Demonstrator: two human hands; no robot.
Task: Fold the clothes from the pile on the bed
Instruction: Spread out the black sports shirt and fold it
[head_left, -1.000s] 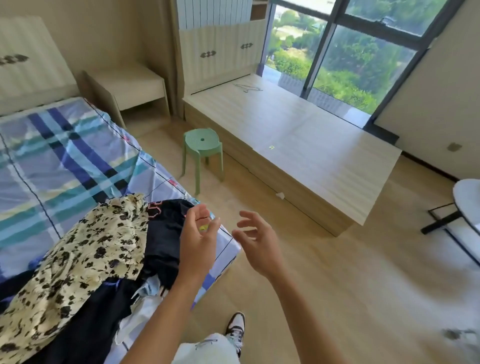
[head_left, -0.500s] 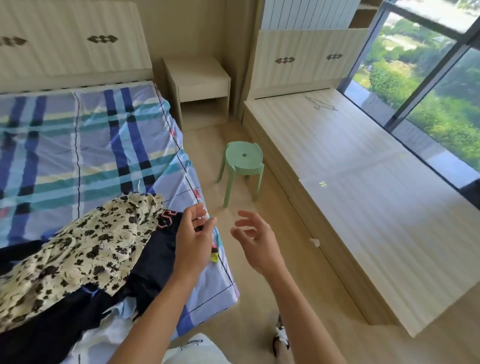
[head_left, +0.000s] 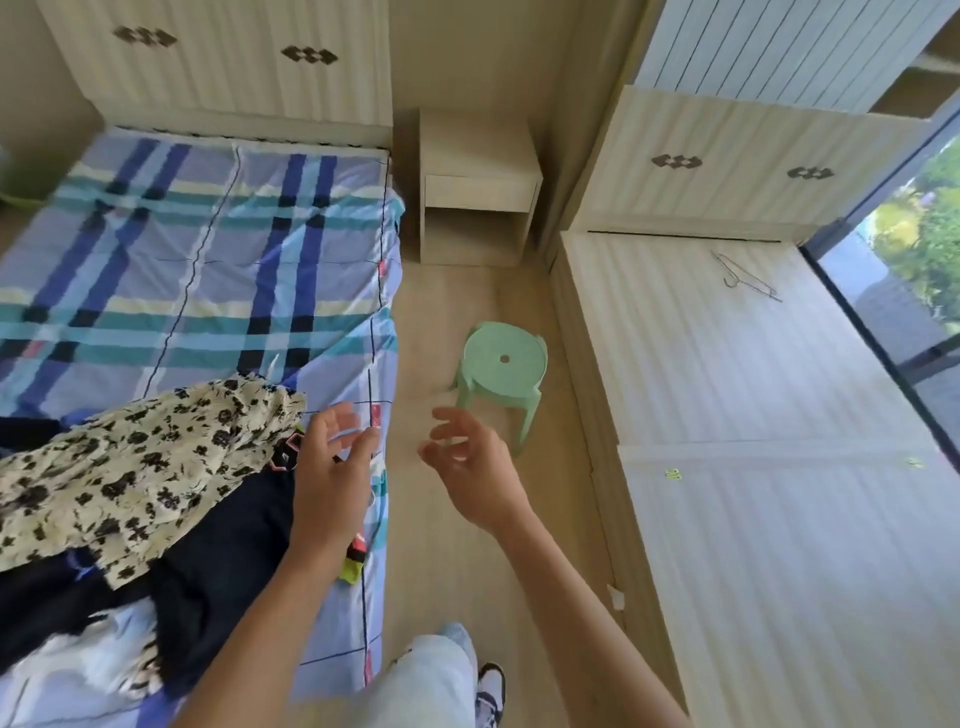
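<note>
the pile of clothes (head_left: 156, 545) lies unfolded on the bed (head_left: 208, 260), in the lower left of the frame. on top we see a cream garment with a black flower print (head_left: 135, 467), spread over a dark navy garment (head_left: 223, 597). a pale crumpled piece (head_left: 83, 670) shows at the bottom left corner.

the left hand (head_left: 332, 467) hovers at the pile's right edge, over the navy cloth and the side of the bed. its fingers are loosely spread and hold nothing. the right hand (head_left: 472, 467) hangs just beside it, at the centre of the frame above the wooden floor (head_left: 441, 291). it is likewise relaxed and empty, with the fingers slightly bent.

the bed carries a blue, teal and white plaid sheet that fills the upper left, below a pale ribbed headboard (head_left: 218, 57). right of the hands a mint green stool (head_left: 501, 374) stands on the floor. a light wood nightstand (head_left: 475, 192) sits beyond it at upper centre. a raised wooden platform (head_left: 779, 467) takes up the right side, and a wire hanger (head_left: 748, 275) lies on it near the window (head_left: 924, 249). at bottom centre we see a light trouser leg (head_left: 431, 680) and a shoe (head_left: 491, 691).
</note>
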